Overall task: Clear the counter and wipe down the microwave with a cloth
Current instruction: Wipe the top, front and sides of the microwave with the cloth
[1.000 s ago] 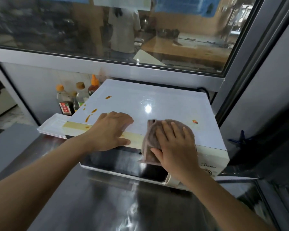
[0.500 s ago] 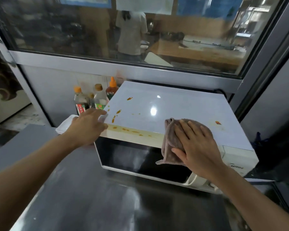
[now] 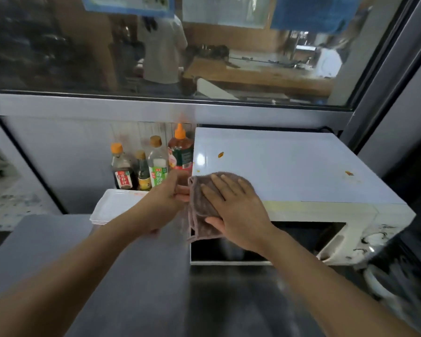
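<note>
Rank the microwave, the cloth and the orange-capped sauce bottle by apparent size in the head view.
Largest to smallest:
1. microwave
2. cloth
3. orange-capped sauce bottle, partly hidden and farther back, so its place after the cloth is unsure.

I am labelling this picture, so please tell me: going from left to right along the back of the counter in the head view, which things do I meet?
Dark sauce bottle → small dark bottle → clear bottle with green label → orange-capped red bottle → microwave.
</note>
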